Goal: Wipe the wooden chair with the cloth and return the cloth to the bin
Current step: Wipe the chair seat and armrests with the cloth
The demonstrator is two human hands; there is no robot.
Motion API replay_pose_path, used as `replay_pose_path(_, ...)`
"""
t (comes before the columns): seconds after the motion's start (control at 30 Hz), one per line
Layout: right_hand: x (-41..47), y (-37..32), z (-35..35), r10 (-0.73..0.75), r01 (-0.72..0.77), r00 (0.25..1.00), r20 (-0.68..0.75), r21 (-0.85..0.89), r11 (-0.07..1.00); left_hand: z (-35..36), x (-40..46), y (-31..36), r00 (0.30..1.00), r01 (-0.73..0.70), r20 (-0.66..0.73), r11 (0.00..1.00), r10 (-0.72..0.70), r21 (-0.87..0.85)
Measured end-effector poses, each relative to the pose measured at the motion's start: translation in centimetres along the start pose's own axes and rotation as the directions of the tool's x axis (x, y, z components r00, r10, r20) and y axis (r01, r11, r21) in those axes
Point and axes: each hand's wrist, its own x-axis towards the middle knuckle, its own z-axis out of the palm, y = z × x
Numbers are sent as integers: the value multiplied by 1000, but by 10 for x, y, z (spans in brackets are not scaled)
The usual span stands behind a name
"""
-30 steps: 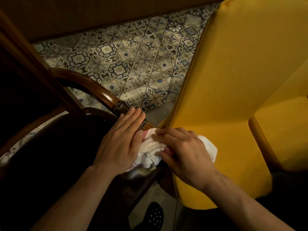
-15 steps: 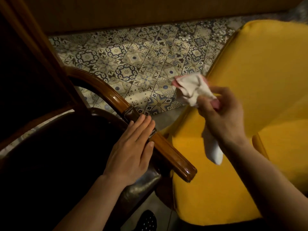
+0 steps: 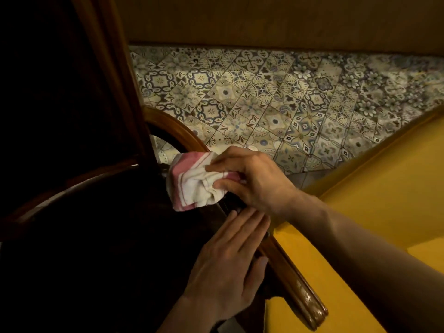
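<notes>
The wooden chair's glossy brown armrest (image 3: 295, 282) runs from centre left down to the lower right, above a dark seat (image 3: 108, 248). My right hand (image 3: 252, 181) holds a bunched white cloth with pink stripes (image 3: 194, 181) pressed on the upper part of the armrest, near its curved section (image 3: 177, 131). My left hand (image 3: 228, 267) lies flat on the armrest just below the cloth, fingers together. The chair's tall dark back (image 3: 72, 80) fills the left. No bin is in view.
A yellow upholstered chair (image 3: 360, 224) stands close on the right, almost touching the armrest. Patterned floor tiles (image 3: 276, 97) spread behind, ending at a brown wall (image 3: 264, 20).
My right hand lifted the cloth off the front of the armrest, swung it up, then set it down further back on the armrest. My left hand stayed on the armrest.
</notes>
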Motion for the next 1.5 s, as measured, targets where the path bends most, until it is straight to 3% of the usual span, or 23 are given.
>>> replay_pose_path(0.17,56,0,8,-54,53,998,-31,-14,998,2,1,-2,1000,-13,-25,996,11,-90)
replay_pose_path(0.43,138,-14,13,-63,61,998,-21,-85,995,2,5,-10,999,-47,-23,999,47,3)
replay_pose_path(0.6,136,-16,15,-65,65,998,6,-147,987,5,5,-10,999,-26,-19,998,27,51)
replay_pose_path(0.7,133,-17,13,-29,33,999,33,-141,989,6,3,-11,1000,-7,-10,1000,7,-14)
replay_pose_path(1.17,30,-9,3,97,-95,995,13,-78,992,-10,3,-3,999,1,32,999,-3,43)
replay_pose_path(1.5,-9,-17,-8,170,-161,983,64,-129,979,-26,3,-1,989,36,144,999,-41,36)
